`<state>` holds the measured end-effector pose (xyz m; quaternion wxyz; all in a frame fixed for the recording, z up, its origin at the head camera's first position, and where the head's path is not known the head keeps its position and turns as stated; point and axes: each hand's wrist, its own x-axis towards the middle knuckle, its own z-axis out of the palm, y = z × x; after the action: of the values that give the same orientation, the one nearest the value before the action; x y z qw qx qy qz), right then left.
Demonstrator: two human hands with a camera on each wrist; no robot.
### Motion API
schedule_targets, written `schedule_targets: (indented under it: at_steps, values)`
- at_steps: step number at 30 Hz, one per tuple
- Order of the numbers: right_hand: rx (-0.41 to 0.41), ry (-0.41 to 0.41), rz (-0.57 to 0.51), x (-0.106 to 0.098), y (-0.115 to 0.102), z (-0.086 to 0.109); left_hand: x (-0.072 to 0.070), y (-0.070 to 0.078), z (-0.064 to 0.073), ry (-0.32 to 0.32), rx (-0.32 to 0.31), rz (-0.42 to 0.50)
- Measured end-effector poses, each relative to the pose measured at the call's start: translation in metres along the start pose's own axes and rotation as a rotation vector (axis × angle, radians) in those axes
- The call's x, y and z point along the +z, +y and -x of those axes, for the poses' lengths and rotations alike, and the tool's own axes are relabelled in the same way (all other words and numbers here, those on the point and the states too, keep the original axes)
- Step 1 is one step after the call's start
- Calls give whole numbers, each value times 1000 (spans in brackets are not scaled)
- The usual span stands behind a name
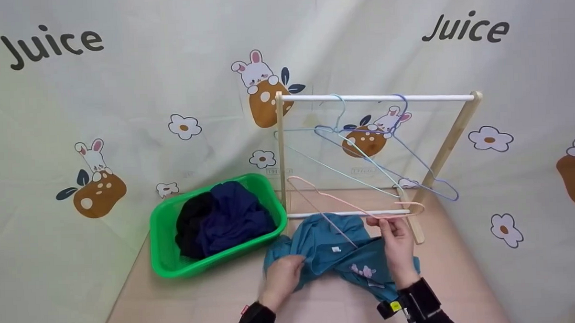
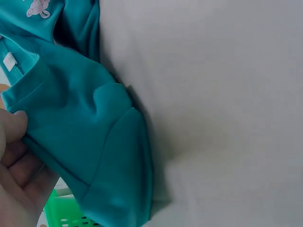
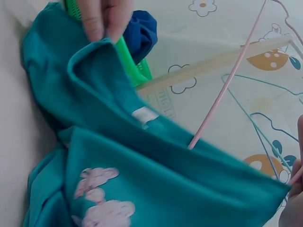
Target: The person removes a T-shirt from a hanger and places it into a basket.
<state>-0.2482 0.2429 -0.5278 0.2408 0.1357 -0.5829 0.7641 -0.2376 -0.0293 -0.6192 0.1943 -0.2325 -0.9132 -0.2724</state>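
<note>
My left hand (image 1: 283,276) pinches the neckline of a teal shirt (image 1: 325,229). The shirt lies bunched before me, with a white label (image 3: 144,115) inside its collar and a pink rabbit print (image 3: 106,215) on its front. Between thumb and fingers, my right hand (image 1: 398,246) holds a pink hanger (image 3: 215,100) near its hook. The hanger's lower end runs into the stretched neck opening and is hidden in the cloth; its other end sticks out up and to the left. In the left wrist view, the thumb (image 2: 16,124) presses on the collar edge.
A wooden rack with a white top bar (image 1: 309,99) stands behind the shirt. From it hang a light-blue hanger (image 1: 339,113) and a blue-purple hanger (image 1: 414,153). To the left is a green basket (image 1: 157,242) with dark blue clothing (image 1: 234,216) and black clothing (image 1: 190,227).
</note>
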Motion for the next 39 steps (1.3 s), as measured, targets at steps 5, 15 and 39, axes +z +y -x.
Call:
schedule_targets:
  at_steps: [5,15,39]
  values:
    - [-8,45,-3,7,-9,-8,2,-4,1,-70,-34,-3]
    - [-102,98,-152,25,-40,-38,2,-6,8,-124,-105,30]
    - [-316,290,-201,-23,-91,-85,-8,-17,6,98,-134,-65]
